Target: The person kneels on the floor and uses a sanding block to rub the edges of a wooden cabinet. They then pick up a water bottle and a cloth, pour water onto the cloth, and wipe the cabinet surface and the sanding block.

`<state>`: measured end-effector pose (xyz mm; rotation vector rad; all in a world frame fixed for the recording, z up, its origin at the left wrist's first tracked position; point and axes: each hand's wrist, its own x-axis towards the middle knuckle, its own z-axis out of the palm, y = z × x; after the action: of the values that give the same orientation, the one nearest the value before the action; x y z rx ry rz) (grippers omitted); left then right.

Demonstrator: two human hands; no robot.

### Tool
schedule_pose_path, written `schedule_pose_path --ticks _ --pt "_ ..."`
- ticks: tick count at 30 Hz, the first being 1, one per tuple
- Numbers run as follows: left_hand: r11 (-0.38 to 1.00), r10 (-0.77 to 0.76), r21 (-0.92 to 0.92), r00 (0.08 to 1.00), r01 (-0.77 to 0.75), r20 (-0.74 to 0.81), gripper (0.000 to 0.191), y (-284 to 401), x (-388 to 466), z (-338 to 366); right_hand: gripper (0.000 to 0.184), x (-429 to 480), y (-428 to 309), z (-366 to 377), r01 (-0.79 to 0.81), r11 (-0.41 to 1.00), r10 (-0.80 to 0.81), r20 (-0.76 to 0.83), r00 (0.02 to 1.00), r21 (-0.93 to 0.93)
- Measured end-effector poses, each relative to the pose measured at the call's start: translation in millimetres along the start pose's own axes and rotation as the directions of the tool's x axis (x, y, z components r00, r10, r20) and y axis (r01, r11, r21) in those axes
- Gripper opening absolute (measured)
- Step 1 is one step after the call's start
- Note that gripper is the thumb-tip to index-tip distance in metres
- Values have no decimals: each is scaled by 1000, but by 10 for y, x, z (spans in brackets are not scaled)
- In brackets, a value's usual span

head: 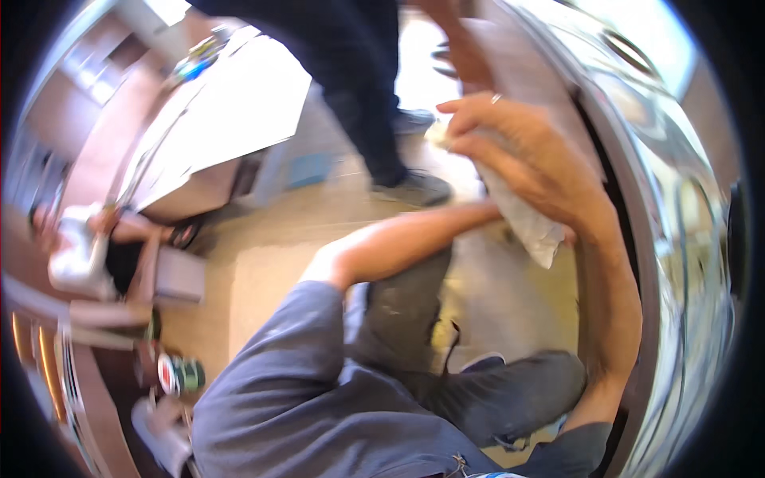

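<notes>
My right hand (520, 143) is raised at the upper right, a ring on one finger. Its thumb and fingers pinch a small off-white lump (439, 134). A crumpled whitish bag or cloth (529, 224) hangs below the same hand, tapering down to the right; which material it is, I cannot tell. My left forearm (406, 242) reaches across my raised knee and passes behind the whitish bag. Most of my left hand is hidden there; a blurred pink fingertip (569, 236) shows at the bag's edge, probably belonging to it. I sit low, with legs bent.
Close ahead stands another person's leg in dark trousers (358, 77), its shoe (412, 190) on the floor; a bare arm (469, 48) hangs nearby. A white-topped table (239, 107) is beyond. Left are a seated person (77, 257) and a tub (185, 375). A glossy panel (681, 161) lines my right.
</notes>
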<state>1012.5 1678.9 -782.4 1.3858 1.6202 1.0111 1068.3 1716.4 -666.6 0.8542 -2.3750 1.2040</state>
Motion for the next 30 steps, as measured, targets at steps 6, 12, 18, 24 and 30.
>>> schedule_pose_path --ticks 6,12,18,24,30 --pt "948 149 -278 988 -157 -51 20 -77 171 -250 15 -1255 81 -979 -423 905 292 -655 697 -47" --pt "938 138 -310 988 -154 -72 19 195 238 -85 14 -1574 679 -657 -394 908 143 -781 609 -141" --pt "955 175 -218 974 -203 -141 18 181 235 -55 11 -1375 817 -467 -368 927 167 -804 570 -69" --pt "938 216 -233 958 -257 -188 18 -2 117 -193 20 -1336 1113 -438 -444 893 151 -887 436 -67" --pt "964 251 107 709 -242 -659 30 -92 -369 -810 16 -1686 1000 -600 -198 956 270 -916 295 218"
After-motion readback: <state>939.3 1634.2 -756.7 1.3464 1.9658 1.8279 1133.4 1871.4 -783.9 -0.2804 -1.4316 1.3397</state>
